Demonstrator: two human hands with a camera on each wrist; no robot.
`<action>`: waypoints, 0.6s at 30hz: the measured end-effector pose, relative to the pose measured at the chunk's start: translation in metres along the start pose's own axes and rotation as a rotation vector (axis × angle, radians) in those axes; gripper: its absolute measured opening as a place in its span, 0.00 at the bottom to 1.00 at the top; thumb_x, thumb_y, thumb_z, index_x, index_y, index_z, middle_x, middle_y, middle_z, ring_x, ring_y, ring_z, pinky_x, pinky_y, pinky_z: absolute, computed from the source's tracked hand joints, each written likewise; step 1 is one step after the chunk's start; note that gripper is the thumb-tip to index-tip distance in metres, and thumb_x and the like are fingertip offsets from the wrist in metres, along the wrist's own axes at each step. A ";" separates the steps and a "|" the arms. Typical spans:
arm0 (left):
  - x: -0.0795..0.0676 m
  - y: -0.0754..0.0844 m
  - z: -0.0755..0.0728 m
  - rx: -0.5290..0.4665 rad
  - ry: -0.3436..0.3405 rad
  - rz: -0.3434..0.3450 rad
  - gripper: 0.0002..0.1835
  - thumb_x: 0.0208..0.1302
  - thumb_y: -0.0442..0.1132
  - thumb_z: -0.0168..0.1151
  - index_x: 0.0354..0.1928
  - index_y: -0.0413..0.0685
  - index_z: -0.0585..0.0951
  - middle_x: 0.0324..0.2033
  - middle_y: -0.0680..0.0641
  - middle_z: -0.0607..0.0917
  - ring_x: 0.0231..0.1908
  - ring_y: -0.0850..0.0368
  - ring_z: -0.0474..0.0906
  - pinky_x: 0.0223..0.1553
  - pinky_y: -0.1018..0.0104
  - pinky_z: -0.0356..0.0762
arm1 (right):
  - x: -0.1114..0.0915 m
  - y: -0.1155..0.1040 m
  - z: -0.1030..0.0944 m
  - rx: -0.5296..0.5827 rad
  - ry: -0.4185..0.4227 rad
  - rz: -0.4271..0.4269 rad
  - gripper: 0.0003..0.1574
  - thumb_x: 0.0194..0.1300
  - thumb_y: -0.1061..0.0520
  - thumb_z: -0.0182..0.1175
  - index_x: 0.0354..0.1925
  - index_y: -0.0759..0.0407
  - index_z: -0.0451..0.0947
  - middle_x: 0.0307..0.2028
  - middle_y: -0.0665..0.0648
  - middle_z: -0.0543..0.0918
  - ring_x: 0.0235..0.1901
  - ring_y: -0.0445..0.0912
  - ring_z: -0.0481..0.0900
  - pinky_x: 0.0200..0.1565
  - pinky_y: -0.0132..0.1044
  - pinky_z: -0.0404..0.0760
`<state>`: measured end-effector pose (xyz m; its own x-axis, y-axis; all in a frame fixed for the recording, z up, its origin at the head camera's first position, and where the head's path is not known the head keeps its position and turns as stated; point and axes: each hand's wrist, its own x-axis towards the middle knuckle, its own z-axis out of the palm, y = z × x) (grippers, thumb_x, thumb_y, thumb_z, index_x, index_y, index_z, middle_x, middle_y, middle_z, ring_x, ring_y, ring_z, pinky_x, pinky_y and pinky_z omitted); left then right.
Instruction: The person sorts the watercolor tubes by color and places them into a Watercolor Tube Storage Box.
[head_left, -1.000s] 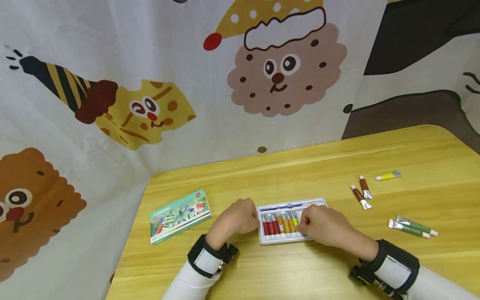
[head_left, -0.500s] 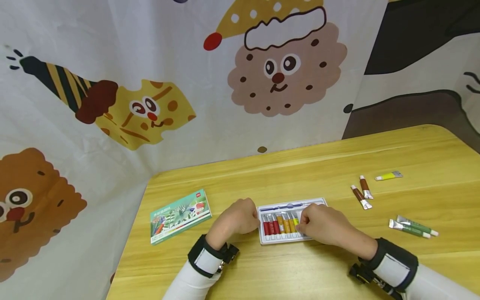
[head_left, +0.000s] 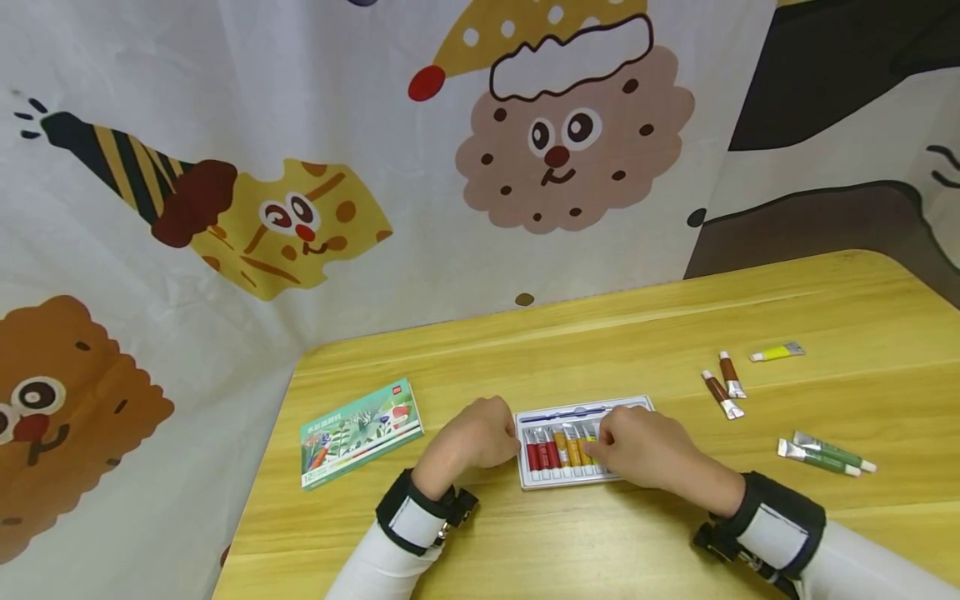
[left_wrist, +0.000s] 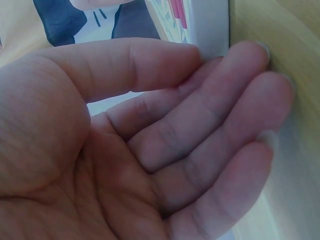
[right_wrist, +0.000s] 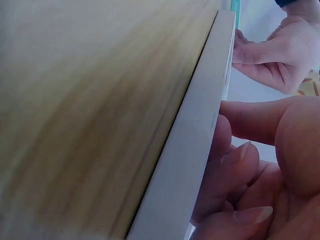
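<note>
A white paint tray (head_left: 573,481) lies on the table, holding a row of red, orange and yellow paint tubes (head_left: 543,450) and a blue-handled brush (head_left: 573,414). At its left end, my left hand (head_left: 483,433) grips the edge between thumb and fingers; in the left wrist view the fingertips sit at the tray wall (left_wrist: 210,30). My right hand (head_left: 648,446) reaches over the tray's right part, thumb and index finger pinching at a yellow tube (head_left: 590,433), which they partly cover. In the right wrist view its curled fingers (right_wrist: 225,180) lie just behind the tray's side wall.
A green paint box (head_left: 362,433) lies left of the tray. On the right, two brown tubes (head_left: 722,394), a yellow tube (head_left: 777,352) and two green tubes (head_left: 825,454) lie loose on the wooden table (head_left: 525,550). A printed cloth (head_left: 420,275) hangs behind.
My right hand has shifted slightly left over the row, its thumb covering more of the yellow tube. My left hand and the tray have stayed put.
</note>
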<state>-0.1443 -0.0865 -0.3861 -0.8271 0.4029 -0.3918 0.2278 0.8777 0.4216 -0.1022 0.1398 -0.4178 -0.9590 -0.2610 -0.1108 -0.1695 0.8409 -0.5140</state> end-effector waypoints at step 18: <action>0.001 0.000 0.002 0.015 -0.003 -0.014 0.18 0.54 0.35 0.59 0.08 0.50 0.72 0.07 0.56 0.61 0.09 0.62 0.58 0.11 0.71 0.54 | 0.004 -0.003 0.002 -0.057 0.001 0.013 0.26 0.56 0.44 0.64 0.07 0.46 0.67 0.07 0.43 0.61 0.10 0.38 0.60 0.12 0.31 0.50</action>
<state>-0.1442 -0.0852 -0.3882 -0.8286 0.3914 -0.4003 0.2241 0.8871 0.4035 -0.1048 0.1353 -0.4180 -0.9615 -0.2490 -0.1161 -0.1694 0.8701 -0.4629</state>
